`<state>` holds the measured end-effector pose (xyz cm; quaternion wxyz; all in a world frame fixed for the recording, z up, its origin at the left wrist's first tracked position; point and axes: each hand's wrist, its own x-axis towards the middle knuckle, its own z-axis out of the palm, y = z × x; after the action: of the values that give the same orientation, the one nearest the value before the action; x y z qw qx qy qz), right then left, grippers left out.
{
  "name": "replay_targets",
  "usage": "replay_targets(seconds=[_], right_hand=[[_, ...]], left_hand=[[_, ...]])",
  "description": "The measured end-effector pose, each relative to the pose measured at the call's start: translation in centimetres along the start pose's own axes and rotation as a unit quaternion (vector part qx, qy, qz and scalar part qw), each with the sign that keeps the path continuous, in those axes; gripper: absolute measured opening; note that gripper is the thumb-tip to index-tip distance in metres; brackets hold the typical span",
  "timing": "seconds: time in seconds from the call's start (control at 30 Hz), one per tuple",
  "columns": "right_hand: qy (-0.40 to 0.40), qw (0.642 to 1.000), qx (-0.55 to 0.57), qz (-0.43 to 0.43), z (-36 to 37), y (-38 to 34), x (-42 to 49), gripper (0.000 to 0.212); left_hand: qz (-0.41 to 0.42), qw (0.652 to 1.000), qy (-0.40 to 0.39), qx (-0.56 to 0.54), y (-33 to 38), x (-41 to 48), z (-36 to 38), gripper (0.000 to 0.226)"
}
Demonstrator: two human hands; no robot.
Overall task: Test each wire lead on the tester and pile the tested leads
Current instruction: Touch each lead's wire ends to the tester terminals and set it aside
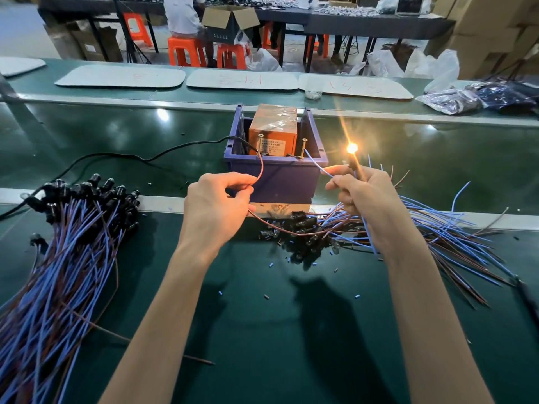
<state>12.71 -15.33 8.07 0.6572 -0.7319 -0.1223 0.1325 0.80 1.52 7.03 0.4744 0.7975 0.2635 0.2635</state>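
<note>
The tester [272, 135] is an orange box standing in a blue bin [274, 173] at the middle of the green bench. My left hand [215, 205] pinches the red wire [260, 170] of one lead, its tip touching the tester's left screw. My right hand [364, 199] grips that lead's black lamp holder and pinches its blue wire [316, 166], which reaches the right screw. The bulb [352, 147] glows orange above my right fingers. A large pile of leads [67, 258] lies at the left. A looser heap of leads [315, 233] lies under my right hand.
A black cable [122, 157] runs from the bin off to the left. Small bits of insulation [268, 297] are scattered on the bench. White trays [242, 79] and plastic bags [455, 99] sit on the far belt. Orange stools and people are beyond it.
</note>
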Motion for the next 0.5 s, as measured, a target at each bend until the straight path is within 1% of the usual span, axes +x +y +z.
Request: replay_targets(seconds=[0.23, 0.43, 0.5], right_hand=[[-0.005, 1.0, 0.002, 0.0, -0.03, -0.1, -0.13, 0.023], [-0.003, 1.0, 0.004, 0.001, 0.04, -0.16, -0.14, 0.024], [-0.005, 1.0, 0.005, 0.001, 0.02, -0.15, -0.14, 0.023]], left_hand=[[0.001, 1.0, 0.001, 0.004, -0.02, 0.04, 0.01, 0.021], [0.006, 1.0, -0.004, -0.001, -0.06, -0.02, -0.01, 0.03], [0.008, 1.0, -0.004, -0.001, -0.07, -0.01, -0.03, 0.028]])
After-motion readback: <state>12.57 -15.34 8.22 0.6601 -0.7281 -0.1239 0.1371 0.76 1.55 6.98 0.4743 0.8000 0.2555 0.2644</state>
